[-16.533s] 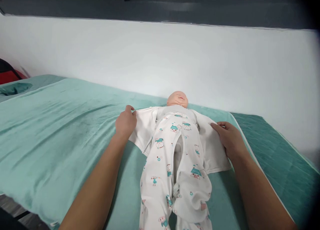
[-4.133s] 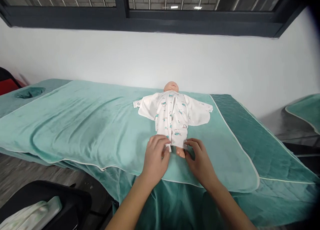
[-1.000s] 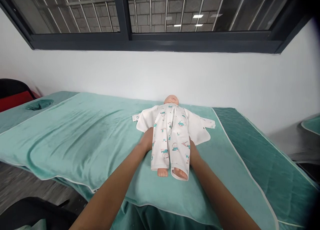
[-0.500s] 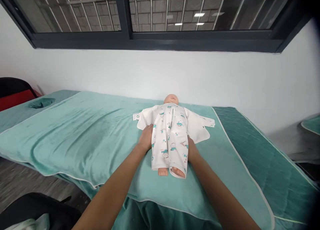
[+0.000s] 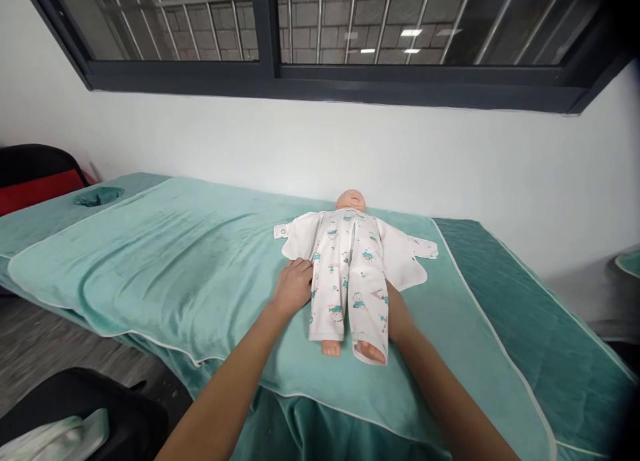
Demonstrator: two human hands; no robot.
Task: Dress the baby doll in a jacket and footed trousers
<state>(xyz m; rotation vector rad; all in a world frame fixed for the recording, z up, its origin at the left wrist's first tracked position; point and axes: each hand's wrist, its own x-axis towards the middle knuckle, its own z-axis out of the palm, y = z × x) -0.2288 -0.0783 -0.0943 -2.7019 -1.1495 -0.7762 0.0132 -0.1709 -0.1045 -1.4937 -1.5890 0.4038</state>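
At the centre of the frame, a baby doll (image 5: 351, 199) lies on its back, head towards the white wall (image 5: 410, 154), with printed trousers (image 5: 363, 277) running down to its bare feet (image 5: 331, 347). The white top (image 5: 404, 255) spreads its sleeves to both sides, perhaps so the cloth lies flat. The left hand (image 5: 294, 285) rests against one trouser leg, fingers close together, and the right hand (image 5: 397, 309) is partly hidden behind the other, probably to even both sides; whether either grips cloth I cannot tell. Light-green blanket (image 5: 200, 267) stretches broadly leftward; at right its piped edge meets the darker quilted bedcover (image 5: 520, 294), and at bottom centre it ends below the feet, where the bedcover falls away.
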